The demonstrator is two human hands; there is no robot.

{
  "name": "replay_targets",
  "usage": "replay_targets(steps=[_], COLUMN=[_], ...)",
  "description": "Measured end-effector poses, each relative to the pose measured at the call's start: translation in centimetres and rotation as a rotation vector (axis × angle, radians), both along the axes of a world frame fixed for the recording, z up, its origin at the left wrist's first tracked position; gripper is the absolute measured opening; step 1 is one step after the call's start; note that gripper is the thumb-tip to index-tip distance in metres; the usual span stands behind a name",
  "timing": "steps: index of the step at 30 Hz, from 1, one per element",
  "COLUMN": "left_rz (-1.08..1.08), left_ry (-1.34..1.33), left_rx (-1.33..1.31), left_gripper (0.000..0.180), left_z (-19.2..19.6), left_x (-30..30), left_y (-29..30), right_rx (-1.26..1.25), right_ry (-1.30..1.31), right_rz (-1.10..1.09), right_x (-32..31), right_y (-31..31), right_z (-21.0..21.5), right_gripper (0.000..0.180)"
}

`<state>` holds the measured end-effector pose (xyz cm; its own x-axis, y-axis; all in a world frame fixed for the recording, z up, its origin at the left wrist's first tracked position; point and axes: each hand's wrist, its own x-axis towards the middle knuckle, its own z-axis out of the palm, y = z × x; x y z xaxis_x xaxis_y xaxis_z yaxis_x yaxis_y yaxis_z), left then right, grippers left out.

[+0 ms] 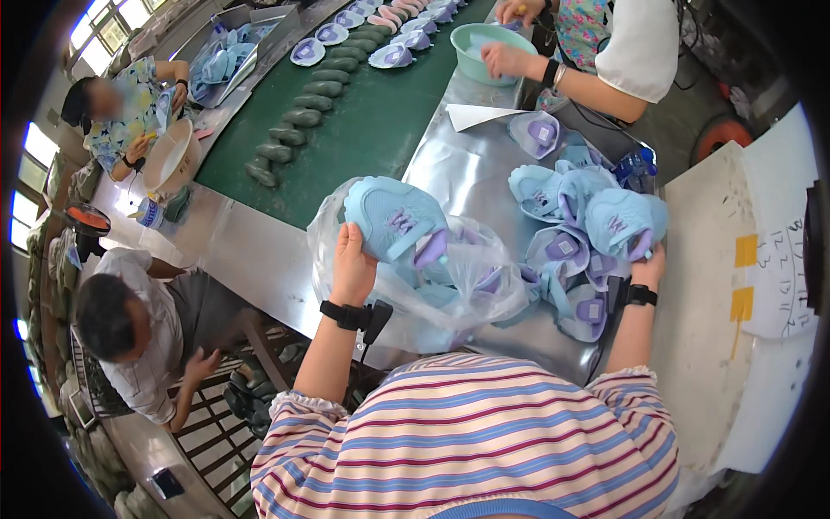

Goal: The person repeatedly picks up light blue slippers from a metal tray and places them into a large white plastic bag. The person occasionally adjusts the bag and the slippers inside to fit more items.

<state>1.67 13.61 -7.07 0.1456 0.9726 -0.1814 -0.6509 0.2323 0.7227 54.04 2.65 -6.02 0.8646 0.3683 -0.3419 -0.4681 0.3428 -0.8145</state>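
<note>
My left hand (353, 264) grips a light-blue shoe upper (391, 214) with purple lacing and a purple collar, raised over a see-through plastic bag (484, 268). More blue and purple uppers show through the bag. At the right, my right hand (648, 271) is closed on the edge of a second light-blue upper (616, 218); this upper hides most of its fingers. Around and under it lies a loose pile of uppers (558, 246) with pale labels inside. Both wrists wear black bands.
Beyond the metal table (458, 164), a green conveyor belt (346, 130) carries dark shoe lasts (285, 136) and uppers. A co-worker's hand (510, 60) is at a green basin (474, 73). Two people sit at the left. A pale board (700, 285) borders the right side.
</note>
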Motion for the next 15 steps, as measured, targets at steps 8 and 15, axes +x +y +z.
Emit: replay_targets(steps=[8,15], left_rz=[-0.147,-0.352], left_ry=[-0.233,0.329], left_rx=[0.055,0.49], left_gripper=[0.028,0.039], left_z=[3.0,-0.4], left_x=[9.7,13.3], left_y=[4.9,2.2], right_rx=[-0.022,0.651], right_ry=[-1.411,-1.811], right_rz=[-0.185,0.962], right_x=[-13.6,-29.3], right_y=[1.9,2.1], right_z=[7.4,9.0], right_gripper=[0.031,0.009])
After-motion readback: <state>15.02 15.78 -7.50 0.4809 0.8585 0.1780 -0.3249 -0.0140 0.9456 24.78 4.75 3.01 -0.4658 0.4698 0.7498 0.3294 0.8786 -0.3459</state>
